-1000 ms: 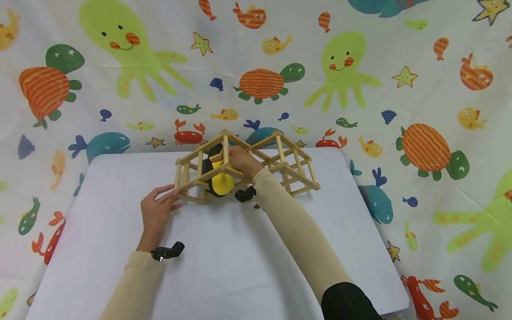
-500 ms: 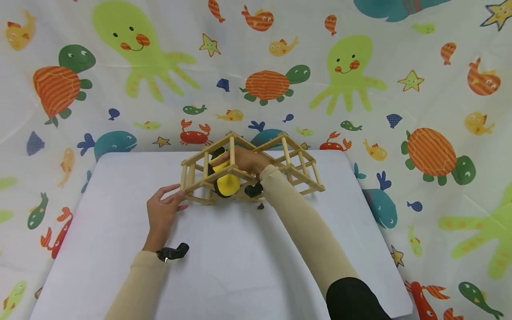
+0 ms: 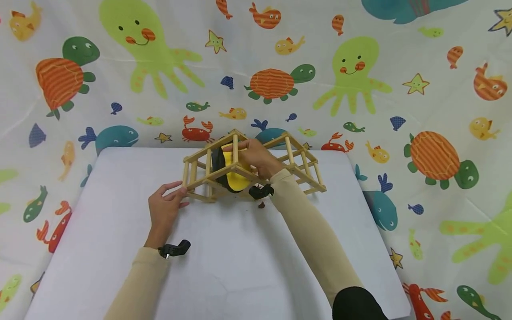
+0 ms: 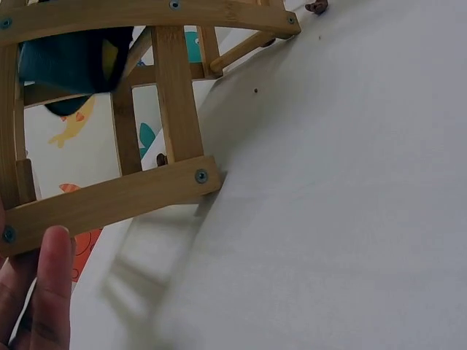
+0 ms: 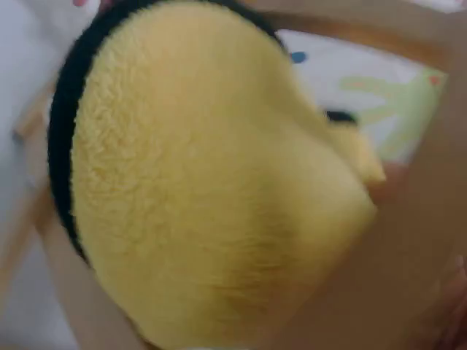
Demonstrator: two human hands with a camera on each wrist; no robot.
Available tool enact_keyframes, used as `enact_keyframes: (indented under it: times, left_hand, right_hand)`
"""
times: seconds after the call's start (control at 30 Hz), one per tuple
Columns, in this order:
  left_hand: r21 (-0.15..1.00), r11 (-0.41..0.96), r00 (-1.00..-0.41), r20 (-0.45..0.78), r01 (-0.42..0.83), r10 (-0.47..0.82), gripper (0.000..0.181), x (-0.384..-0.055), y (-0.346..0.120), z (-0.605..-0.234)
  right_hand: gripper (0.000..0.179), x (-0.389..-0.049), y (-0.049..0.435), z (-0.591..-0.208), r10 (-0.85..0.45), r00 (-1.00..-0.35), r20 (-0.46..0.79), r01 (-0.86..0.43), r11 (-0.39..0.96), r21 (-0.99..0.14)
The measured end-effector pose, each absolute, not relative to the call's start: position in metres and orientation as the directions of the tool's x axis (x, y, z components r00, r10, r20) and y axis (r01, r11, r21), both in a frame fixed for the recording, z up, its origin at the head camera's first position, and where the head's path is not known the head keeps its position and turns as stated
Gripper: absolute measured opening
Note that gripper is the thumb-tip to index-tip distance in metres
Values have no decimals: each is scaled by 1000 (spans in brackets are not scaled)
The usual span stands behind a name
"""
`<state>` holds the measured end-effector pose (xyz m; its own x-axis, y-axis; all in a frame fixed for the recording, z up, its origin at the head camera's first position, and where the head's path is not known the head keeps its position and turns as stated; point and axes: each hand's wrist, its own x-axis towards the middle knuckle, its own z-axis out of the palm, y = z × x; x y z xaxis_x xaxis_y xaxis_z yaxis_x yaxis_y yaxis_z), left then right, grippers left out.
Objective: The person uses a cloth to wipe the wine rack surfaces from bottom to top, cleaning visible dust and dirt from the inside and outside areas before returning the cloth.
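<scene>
A zigzag wooden slat rack (image 3: pixel 208 180) stands on the white table. My left hand (image 3: pixel 165 212) grips its left end; in the left wrist view a fingertip (image 4: pixel 55 244) lies against the lowest slat. Reaching in among the slats, my right hand (image 3: pixel 256 155) holds a fuzzy yellow pad with black trim (image 3: pixel 237 175) at its upper part. The pad's fleecy face (image 5: pixel 190 175) fills much of the right wrist view. Its dark teal fabric side (image 4: pixel 66 58) shows through the slats from the left. Slats hide part of my right fingers.
A small dark brown bit (image 3: pixel 262 205) lies on the table (image 3: pixel 224 271) just in front of the rack, with tiny specks (image 4: pixel 255 91) close by. Behind the table hangs a white cloth (image 3: pixel 240 26) printed with sea animals.
My right hand has shifted the yellow pad slightly rightward inside the rack and turned it, so more of its dark side shows. My left hand keeps its place at the rack's end.
</scene>
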<state>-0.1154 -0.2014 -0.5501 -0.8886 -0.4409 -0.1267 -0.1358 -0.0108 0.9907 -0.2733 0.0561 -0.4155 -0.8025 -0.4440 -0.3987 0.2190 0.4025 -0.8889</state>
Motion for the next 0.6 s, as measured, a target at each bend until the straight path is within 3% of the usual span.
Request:
enact_keyframes:
  times: [0.13,0.27,0.43,0.6]
  left_hand:
    - [988,27,-893,-123,-149,-432,44,-115,-202,-548]
    - [986,36,-893,-129,-160,-432,43,-114,-203,-547]
    - [988,28,-892,-128,-155,-433,46,-114,-203,-548]
    - [991,-12,-894,-127,-135,-430,48,-116,-204,-553]
  right_hand:
    - [28,-263,76,-387,-320,-898,-302,97,526,-845]
    - [26,-254,88,-364,-207,-966,-157,23,532,-846]
    - [28,-245,82,-337,-218,-968,120,-178,270,-946]
    - [30,-242,51,-318,-398,-875,277,-293,-22,-956]
